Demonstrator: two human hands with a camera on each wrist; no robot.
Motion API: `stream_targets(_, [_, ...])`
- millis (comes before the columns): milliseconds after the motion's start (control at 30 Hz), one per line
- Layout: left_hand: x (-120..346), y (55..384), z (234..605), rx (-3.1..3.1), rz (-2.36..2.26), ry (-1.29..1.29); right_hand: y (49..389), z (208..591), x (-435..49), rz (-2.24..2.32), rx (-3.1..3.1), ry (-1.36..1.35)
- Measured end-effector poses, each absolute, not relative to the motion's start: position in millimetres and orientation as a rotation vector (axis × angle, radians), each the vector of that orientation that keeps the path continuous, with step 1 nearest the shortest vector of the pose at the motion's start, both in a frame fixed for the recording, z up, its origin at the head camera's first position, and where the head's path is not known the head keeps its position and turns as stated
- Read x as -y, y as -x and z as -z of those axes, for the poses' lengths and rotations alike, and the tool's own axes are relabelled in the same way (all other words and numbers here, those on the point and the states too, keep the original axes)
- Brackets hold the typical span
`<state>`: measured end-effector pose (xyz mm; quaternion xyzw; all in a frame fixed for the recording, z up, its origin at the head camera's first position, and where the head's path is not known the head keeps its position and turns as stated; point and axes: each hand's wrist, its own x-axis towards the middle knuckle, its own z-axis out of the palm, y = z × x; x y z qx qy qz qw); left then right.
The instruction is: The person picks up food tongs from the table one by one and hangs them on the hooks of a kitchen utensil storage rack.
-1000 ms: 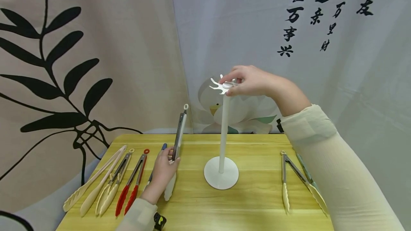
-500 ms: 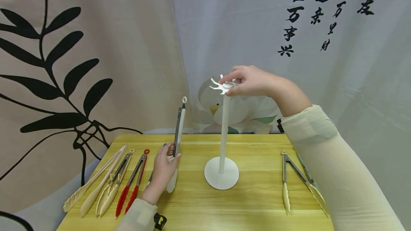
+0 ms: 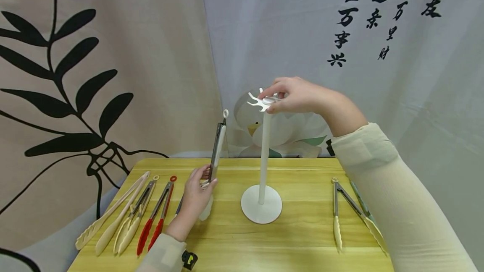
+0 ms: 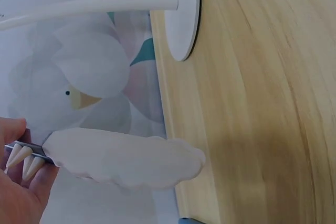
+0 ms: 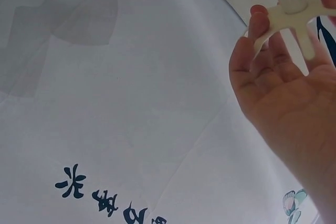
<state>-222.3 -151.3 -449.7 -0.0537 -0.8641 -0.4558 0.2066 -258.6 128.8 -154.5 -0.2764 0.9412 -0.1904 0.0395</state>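
My left hand [image 3: 196, 196] grips white-tipped tongs [image 3: 217, 150] with steel handles, held upright with their ring end on top. In the left wrist view, their white scalloped head [image 4: 123, 158] extends away from the fingers, close over the table edge. To their right stands a white rack [image 3: 264, 154] with a round base, a tall post and a hooked crown. My right hand [image 3: 302, 95] holds this crown from above, thumb on the near side. From the right wrist view, its fingers curl around the hooked arms [image 5: 286, 22]. Nothing hangs on the hooks that show.
Left on the wooden table [image 3: 302, 238] lie cream tongs [image 3: 109, 217], steel tongs with cream tips [image 3: 132, 221] and red-tipped tongs [image 3: 151, 226]. Another pair is mostly behind the left hand. More cream-tipped tongs [image 3: 338, 217] lie spread at right, beside a greenish item [image 3: 359, 194] partly behind the sleeve.
My left hand has moved right and slightly upward with the white-tipped tongs, bringing them nearer the rack. The right hand and the rack stay where they were.
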Motion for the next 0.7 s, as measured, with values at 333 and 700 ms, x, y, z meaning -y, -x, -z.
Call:
stream_targets(333, [142.2,219.9,439.2,2.335,1.267,0.217,258.8,154.2,-130.5,0.614,-2.861,0.832])
stream_targets(700, [137.2,214.8,424.5,2.300,1.241,0.317,258.5,153.9,-128.6,0.624,-2.855,0.835])
